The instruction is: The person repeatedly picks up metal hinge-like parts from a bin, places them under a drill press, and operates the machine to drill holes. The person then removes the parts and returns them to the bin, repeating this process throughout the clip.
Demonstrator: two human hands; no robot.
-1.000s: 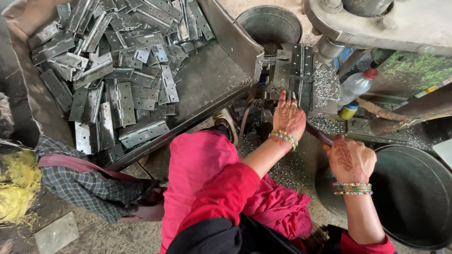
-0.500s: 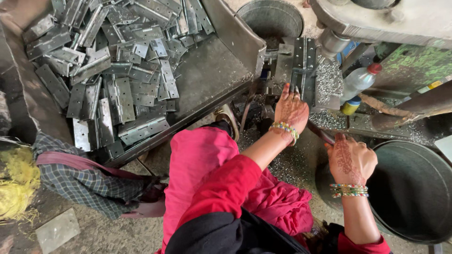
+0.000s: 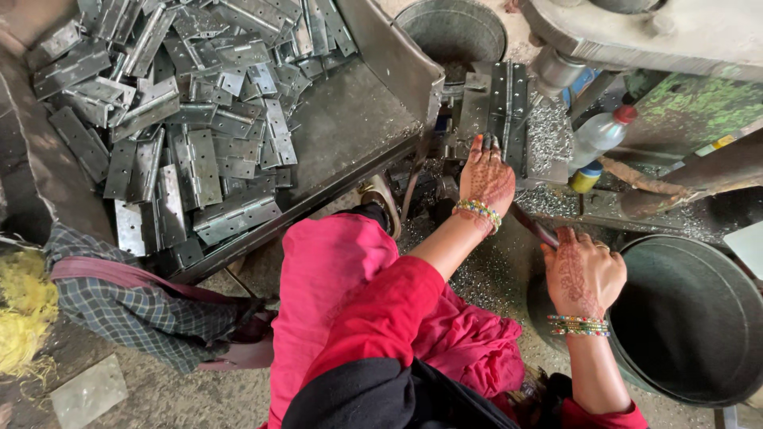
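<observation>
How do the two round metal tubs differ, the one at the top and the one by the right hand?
The top tub looks smaller and stands beyond the hinge under the left hand. The near tub looks larger and darker inside, and the right hand is at its rim. Both are round, grey metal.

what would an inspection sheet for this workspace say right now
surface: metal machine bed, strewn with fine metal shavings
job's things: hinge plate lying flat on the bed under the left hand's fingertips; lever handle running to the right hand
clutter: heap of metal hinges in a sloped steel tray; plastic bottle with red cap; checked cloth bag; yellow fibre bundle
grip: left hand pressing the plate, holding nothing; right hand closed on the lever handle
cables: nothing seen
surroundings: empty dark metal tub at right, grey bucket behind, gritty floor
</observation>
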